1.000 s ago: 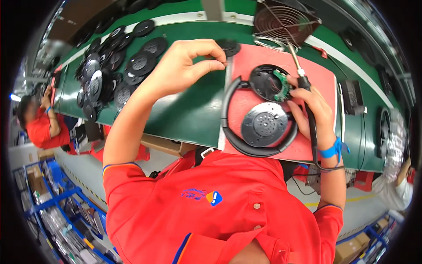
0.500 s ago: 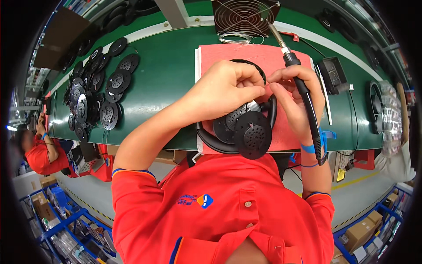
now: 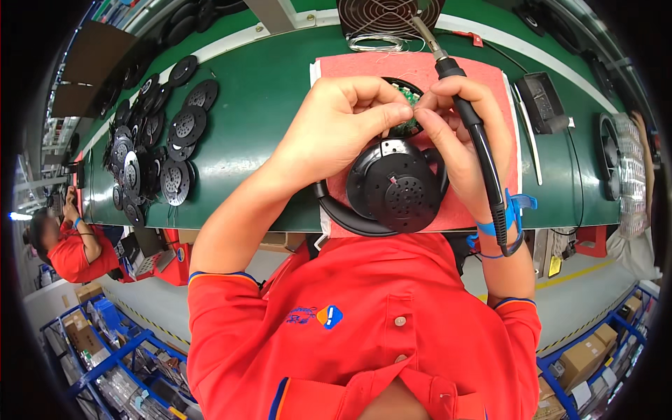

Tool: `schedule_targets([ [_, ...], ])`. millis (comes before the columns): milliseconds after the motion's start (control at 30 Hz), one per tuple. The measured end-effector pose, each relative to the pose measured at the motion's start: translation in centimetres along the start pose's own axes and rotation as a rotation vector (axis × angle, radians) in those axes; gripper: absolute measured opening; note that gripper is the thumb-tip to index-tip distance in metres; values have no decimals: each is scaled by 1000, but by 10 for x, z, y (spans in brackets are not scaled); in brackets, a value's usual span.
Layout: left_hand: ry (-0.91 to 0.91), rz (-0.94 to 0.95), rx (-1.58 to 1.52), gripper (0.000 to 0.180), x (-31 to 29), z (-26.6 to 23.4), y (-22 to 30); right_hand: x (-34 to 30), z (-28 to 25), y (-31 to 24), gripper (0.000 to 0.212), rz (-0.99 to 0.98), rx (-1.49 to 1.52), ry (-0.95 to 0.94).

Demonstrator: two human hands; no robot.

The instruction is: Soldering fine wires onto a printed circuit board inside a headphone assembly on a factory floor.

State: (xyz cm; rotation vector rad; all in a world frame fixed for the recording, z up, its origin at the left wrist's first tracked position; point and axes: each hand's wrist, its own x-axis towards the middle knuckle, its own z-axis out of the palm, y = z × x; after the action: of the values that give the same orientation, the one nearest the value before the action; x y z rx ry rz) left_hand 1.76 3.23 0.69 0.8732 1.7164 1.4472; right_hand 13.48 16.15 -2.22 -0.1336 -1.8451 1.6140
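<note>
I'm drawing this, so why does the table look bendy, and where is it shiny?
In the head view, the fisheye lens curves the green table and leaves black corners; also in the head view, pale glare sits on the tabletop, the clear plastic stack at the right shines, and the left hand and right hand look fairly sharp.

On our green worktop (image 3: 266,126) we see a pink mat (image 3: 371,66), black discs (image 3: 186,126), a fan (image 3: 386,19) and a dark box (image 3: 542,103).

Boxes (image 3: 583,360) on blue racks (image 3: 114,358), red-shirted co-worker (image 3: 75,255) far left.
</note>
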Motion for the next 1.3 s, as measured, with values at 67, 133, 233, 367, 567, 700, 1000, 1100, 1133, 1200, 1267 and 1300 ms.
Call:
schedule_targets([
  [67, 9, 46, 3, 15, 2, 0, -7, -1, 0, 2, 26, -21, -50, -7],
  [133, 7, 18, -27, 16, 2, -1, -3, -1, 0, 5, 27, -72, -121, 0],
  [233, 16, 24, -66, 16, 2, -2, -6, -2, 0, 7, 28, -81, -145, 8],
  [367, 2, 61, -100, 15, 3, 2, -11, -2, 1, 7, 29, -72, -69, 26],
  [567, -10, 86, -44, 16, 2, 3, -11, -2, -2, 7, 28, -92, -130, 11],
  [700, 6, 118, 33, 16, 4, 2, -2, -3, -2, 7, 29, -78, -115, 8],
  [1000, 170, 526, 732, 13, 33, -4, -20, -13, -20, 6, 22, -268, -540, -36],
  [1100, 178, 579, 690, 12, 38, -6, -33, -21, -32, 2, 18, -185, -441, -24],
  [1133, 154, 562, 675, 12, 39, -6, -35, -20, -38, 0, 20, -273, -461, -56],
  [1200, 135, 542, 660, 12, 39, -6, -37, -19, -39, -7, 19, -290, -369, 41],
  [1267, 132, 504, 644, 12, 38, -6, -37, -11, -46, -11, 29, -447, -485, 32],
  [1300, 134, 502, 644, 12, 38, -6, -38, -10, -47, -14, 29, -447, -483, 30],
])
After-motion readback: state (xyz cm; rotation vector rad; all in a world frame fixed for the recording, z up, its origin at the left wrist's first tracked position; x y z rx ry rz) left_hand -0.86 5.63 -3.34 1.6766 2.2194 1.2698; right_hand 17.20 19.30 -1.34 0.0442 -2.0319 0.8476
